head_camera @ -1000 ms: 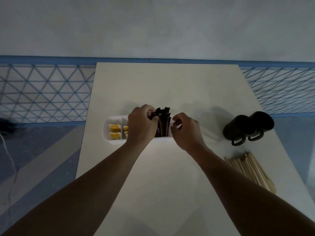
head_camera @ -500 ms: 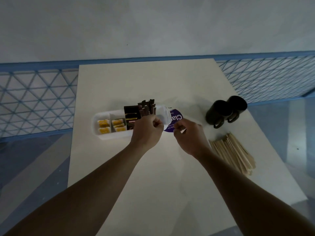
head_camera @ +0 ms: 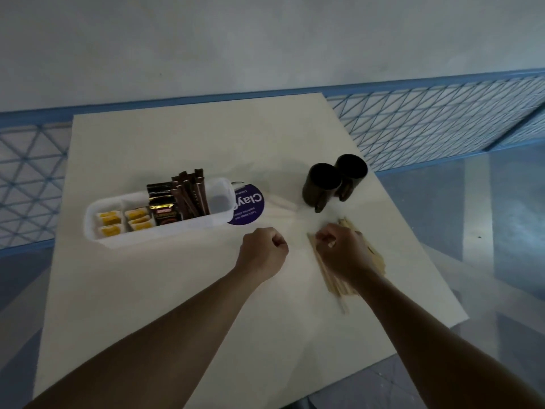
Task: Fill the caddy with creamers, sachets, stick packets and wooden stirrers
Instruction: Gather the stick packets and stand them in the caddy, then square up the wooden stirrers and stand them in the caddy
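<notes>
Resting on the stirrers (head_camera: 331, 280), the right hand (head_camera: 342, 252) curls its fingers over them; they point forward, the caddy (head_camera: 165, 233) lies far-left. The left hand (head_camera: 264, 252) is an empty fist.

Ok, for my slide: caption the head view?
Right hand grips wooden stirrers; caddy holds creamers, sachets, stick packets.

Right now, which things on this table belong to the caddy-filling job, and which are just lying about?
Job: white caddy holding creamers, sachets and stick packets; wooden stirrers loose on the table; right hand on the stirrers, grip unclear; left hand curled, holding nothing.
Lying about: two dark mugs; clear wrapper with purple label beside the caddy.
</notes>
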`<state>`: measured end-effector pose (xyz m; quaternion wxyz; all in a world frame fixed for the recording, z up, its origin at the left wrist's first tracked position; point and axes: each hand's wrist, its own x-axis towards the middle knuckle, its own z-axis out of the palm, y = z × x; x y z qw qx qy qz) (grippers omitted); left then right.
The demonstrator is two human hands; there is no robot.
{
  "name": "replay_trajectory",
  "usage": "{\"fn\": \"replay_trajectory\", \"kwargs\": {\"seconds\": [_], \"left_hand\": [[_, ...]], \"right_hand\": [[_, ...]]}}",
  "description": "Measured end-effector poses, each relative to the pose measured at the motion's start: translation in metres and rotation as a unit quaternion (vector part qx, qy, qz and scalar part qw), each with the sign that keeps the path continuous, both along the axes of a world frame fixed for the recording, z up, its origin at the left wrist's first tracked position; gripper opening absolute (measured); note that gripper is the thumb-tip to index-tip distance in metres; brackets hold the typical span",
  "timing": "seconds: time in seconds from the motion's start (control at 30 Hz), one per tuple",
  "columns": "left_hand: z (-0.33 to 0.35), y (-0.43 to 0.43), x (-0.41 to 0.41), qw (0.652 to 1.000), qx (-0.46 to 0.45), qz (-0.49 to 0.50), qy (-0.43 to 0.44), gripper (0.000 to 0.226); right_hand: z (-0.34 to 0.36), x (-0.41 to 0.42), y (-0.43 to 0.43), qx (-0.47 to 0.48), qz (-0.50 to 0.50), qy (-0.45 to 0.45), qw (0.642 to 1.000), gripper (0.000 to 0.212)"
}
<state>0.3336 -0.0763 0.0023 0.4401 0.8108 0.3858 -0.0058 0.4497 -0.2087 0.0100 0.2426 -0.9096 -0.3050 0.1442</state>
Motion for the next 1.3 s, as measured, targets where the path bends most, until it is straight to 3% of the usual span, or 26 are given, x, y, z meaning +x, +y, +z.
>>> {"fn": "replay_trajectory", "kwargs": {"seconds": [0.27, 0.6, 0.77, 0.97, 1.3], "left_hand": [[-0.006, -0.054, 0.061, 0.998, -0.057, 0.008, 0.026, 0.01], [-0.021, -0.087, 0.099, 0.988, -0.036, 0.034, 0.143, 0.043], [-0.028, -0.092, 0.1, 0.991, -0.048, 0.057, 0.11, 0.041], [-0.026, -0.096, 0.102, 0.993, -0.056, 0.057, 0.081, 0.018], [-0.029, -0.1, 0.104, 0.994, 0.003, 0.063, 0.092, 0.042]], "right_hand": [[-0.006, 0.072, -0.055, -0.023, -0.047, -0.006, 0.999, 0.017], [-0.037, 0.108, -0.077, -0.101, 0.0, 0.071, 0.992, 0.044], [-0.044, 0.104, -0.075, -0.1, 0.025, 0.088, 0.991, 0.038], [-0.046, 0.097, -0.069, -0.077, 0.016, 0.119, 0.99, 0.018], [-0.046, 0.093, -0.065, -0.064, 0.005, 0.15, 0.987, 0.016]]}}
